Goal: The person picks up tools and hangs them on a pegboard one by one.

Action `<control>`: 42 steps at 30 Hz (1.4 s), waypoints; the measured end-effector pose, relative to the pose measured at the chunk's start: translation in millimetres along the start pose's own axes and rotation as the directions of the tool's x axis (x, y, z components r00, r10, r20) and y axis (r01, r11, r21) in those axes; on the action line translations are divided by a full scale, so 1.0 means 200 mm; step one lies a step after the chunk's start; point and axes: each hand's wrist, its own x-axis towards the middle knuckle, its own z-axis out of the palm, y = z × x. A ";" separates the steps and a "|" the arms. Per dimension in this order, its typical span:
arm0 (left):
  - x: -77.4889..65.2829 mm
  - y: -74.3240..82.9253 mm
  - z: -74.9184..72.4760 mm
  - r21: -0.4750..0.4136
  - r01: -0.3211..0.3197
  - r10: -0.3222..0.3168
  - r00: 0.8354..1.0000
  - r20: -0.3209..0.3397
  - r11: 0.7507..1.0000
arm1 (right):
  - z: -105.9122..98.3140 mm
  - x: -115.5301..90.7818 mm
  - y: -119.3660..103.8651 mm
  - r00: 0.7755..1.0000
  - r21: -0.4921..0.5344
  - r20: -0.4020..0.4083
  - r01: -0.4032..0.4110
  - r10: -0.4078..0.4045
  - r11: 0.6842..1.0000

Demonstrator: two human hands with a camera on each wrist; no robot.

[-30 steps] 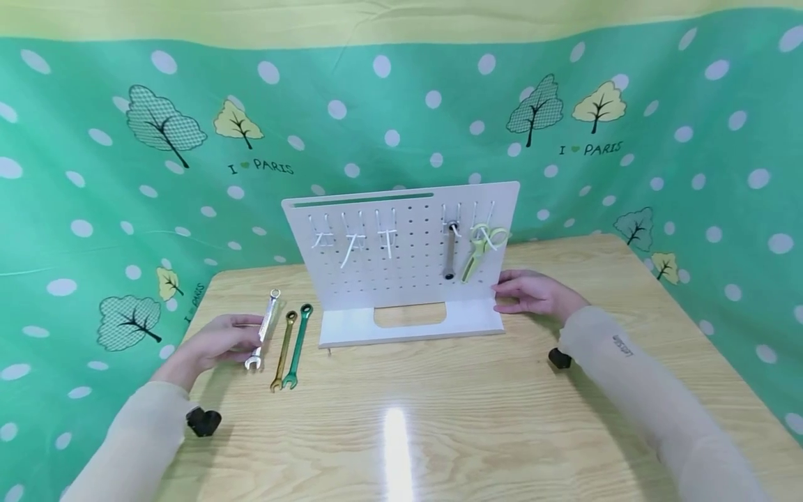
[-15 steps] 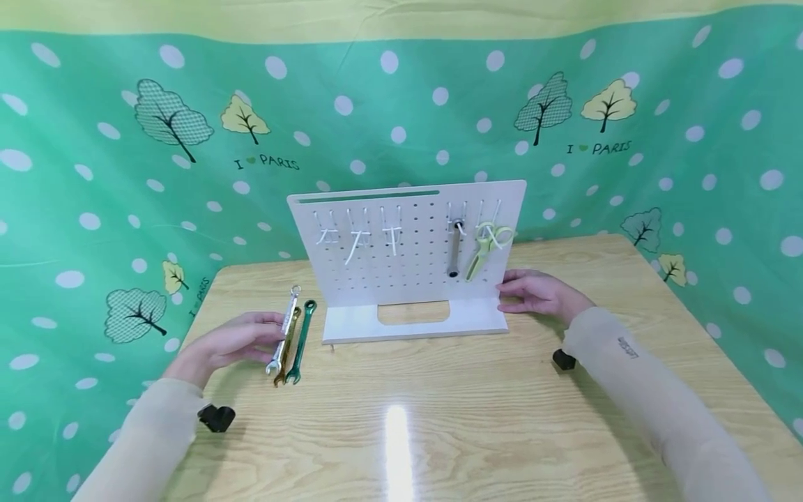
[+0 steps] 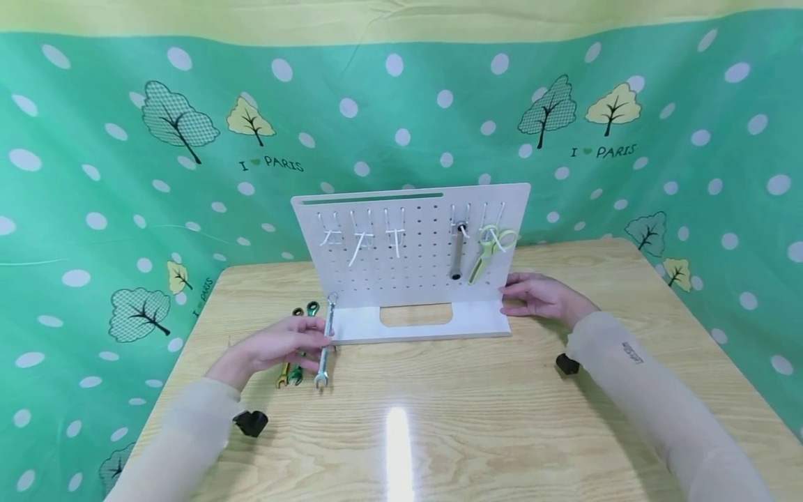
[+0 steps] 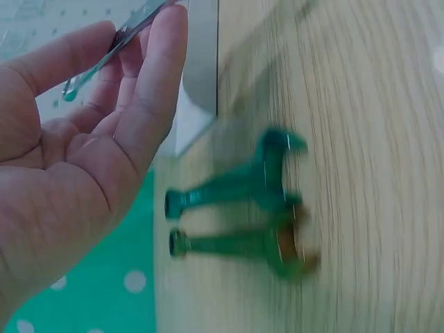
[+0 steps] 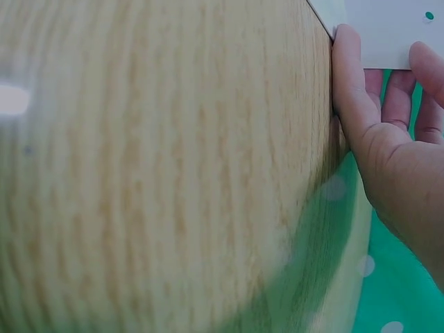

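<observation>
My left hand pinches a silver combination wrench between thumb and fingers, in front of the left corner of the white pegboard. The wrench's ring end points toward the board, its open jaw toward me. Below that hand, a gold ratchet wrench and a green ratchet wrench lie side by side on the table, partly covered by the hand in the head view. At the board's lower right edge, my right hand grips it, thumb in front and some fingers behind.
Three white hooks on the board's left side bear nothing. A dark grey wrench and green-handled scissors hang at the right. A green dotted curtain stands behind the wooden table.
My left hand has carried the silver wrench rightward, past the gold and green wrenches, to the board's left corner. My right hand stays at the board's edge. The head view has shifted slightly.
</observation>
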 end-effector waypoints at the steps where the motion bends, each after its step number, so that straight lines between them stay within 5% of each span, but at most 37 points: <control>1: 0.01 0.01 0.02 0.003 -0.009 0.009 1.000 0.004 1.000 | 0.00 0.00 0.00 1.000 0.000 -0.001 0.000 0.000 1.000; 13: 0.07 0.12 0.17 0.056 -0.067 0.065 0.997 0.028 0.996 | 0.00 0.00 0.02 1.000 0.013 0.008 0.005 -0.005 1.000; 27: 0.12 0.20 0.30 0.147 -0.109 0.113 0.993 -0.019 0.983 | 0.01 0.01 0.01 1.000 0.015 0.014 0.007 -0.007 1.000; 37: 0.13 0.33 0.38 0.229 -0.225 0.225 0.974 0.026 0.947 | -0.01 0.00 0.01 1.000 0.017 0.018 0.006 -0.007 1.000; 42: 0.13 0.40 0.42 0.270 -0.307 0.312 0.950 0.023 0.913 | -0.01 0.00 0.01 1.000 0.024 0.009 -0.003 0.002 1.000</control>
